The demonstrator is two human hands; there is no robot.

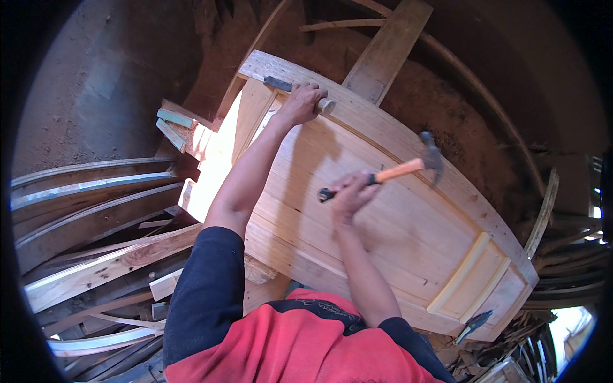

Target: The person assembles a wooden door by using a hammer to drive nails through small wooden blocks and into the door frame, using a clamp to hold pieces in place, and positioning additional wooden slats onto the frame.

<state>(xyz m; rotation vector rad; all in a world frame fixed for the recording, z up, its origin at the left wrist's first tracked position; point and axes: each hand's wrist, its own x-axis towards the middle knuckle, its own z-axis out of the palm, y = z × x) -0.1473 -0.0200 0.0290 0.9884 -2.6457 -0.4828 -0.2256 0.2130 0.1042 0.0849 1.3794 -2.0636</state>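
In front of me lies a pale wooden door [383, 223] with a wide frame and moulding strips. My left hand [303, 105] is closed around what looks like a chisel [278, 83], at the door's far edge near its left corner. The tool's dark flat end shows on one side of my fist and its round butt on the other. Over the middle of the panel, my right hand [352, 195] grips a claw hammer [401, 170] by its orange and black handle. The hammer's metal head is smeared by motion, up and to the right, apart from the chisel.
A dark pointed tool [474, 325] lies at the door's near right corner. Curved and straight timber pieces [108, 255] are stacked at left, with more wood at right. A plank [391, 51] extends beyond the far edge. Brown dusty ground surrounds the work.
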